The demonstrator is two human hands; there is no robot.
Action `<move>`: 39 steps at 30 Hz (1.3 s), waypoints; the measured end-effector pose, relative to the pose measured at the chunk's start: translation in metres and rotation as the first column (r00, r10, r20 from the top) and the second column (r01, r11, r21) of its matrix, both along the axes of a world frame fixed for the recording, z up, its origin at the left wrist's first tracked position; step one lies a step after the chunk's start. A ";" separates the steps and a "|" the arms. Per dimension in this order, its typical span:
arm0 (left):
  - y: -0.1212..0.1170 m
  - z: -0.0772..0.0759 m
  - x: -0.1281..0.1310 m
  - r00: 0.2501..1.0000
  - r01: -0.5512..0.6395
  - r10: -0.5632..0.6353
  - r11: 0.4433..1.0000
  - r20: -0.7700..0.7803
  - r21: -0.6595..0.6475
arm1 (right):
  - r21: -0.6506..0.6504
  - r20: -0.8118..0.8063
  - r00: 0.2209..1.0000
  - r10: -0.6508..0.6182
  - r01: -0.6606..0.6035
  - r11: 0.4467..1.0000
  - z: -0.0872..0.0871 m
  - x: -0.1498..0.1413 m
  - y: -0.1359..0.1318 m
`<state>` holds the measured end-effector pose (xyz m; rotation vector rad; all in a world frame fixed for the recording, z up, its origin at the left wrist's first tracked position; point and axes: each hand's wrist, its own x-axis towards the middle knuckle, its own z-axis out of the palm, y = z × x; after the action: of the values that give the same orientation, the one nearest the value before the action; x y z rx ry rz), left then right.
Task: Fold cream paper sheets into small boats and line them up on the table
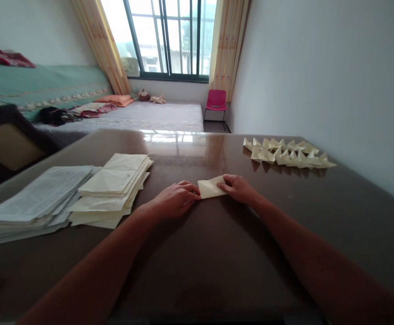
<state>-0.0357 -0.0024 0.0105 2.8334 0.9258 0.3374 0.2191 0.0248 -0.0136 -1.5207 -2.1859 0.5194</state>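
A small folded piece of cream paper [211, 188] is held between my two hands, a little above or at the surface of the brown table [197, 271]. My left hand [175, 197] has its fingers closed on the paper's left end. At the right end, my right hand [239, 187] pinches it, thumb in front and fingers curled behind. To the left lies a stack of cream paper sheets [115, 174] with crease lines on the top one. Folded paper boats [288, 155] stand in rows at the table's far right.
Left of the cream stack lies a pile of printed white papers [37, 194]. A dark-framed chair [9, 140] is at the table's left side. Beyond the table are a bed [170, 115], a pink chair [216, 100] and a window [170, 38]; a white wall [319, 67] runs along the right.
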 end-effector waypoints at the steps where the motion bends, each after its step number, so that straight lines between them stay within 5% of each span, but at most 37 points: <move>1: -0.001 0.000 0.000 1.000 -0.014 0.014 1.000 0.001 0.003 | 0.033 0.047 0.998 -0.034 0.033 0.999 0.000 -0.003 -0.001; 15: -0.006 -0.003 0.010 0.972 -0.235 0.232 0.969 0.047 0.080 | 0.082 0.266 0.955 -0.129 0.111 0.990 -0.001 -0.011 -0.003; 19: -0.015 -0.015 0.027 0.995 -0.098 0.093 0.986 0.037 0.133 | 0.094 0.268 0.956 -0.119 0.097 0.991 -0.002 -0.010 -0.003; 24: -0.024 -0.032 0.036 0.991 -0.081 0.082 0.997 -0.107 0.013 | 0.082 0.282 0.952 -0.123 0.104 0.991 -0.002 -0.009 -0.002; 39: -0.028 -0.029 0.038 0.976 -0.122 0.114 0.992 -0.187 -0.029 | 0.083 0.323 0.936 -0.140 0.119 0.989 -0.002 -0.010 0.001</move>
<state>0.0026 -0.0309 -0.0185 2.8158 1.1263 0.0674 0.2090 0.0262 -0.0153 -1.8105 -2.2936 0.1601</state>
